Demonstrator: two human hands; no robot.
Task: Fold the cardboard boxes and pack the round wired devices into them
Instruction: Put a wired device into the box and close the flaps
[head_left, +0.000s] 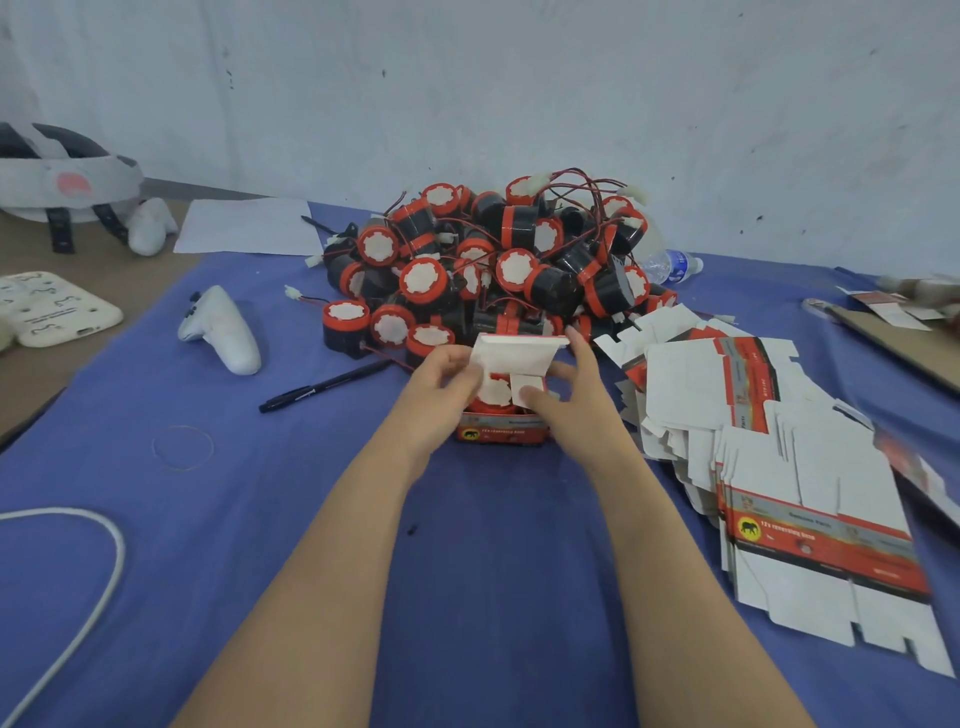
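Cardboard box just in front of device pile, lid raised, round device inside | left hand pinching left flap | right hand gripping right flap | flat box blanks front-right of pile

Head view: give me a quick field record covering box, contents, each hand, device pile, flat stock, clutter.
box: upright on blue cloth, top open, lid flap raised
contents: one device inside, white-capped end up
left hand: grips the box's left side at the top
right hand: thumb on small side flap, fingers behind lid flap
device pile: just beyond the box, wires tangled
flat boxes: fanned stack to the right
clutter: pen and controller on the left, bottle behind the pile
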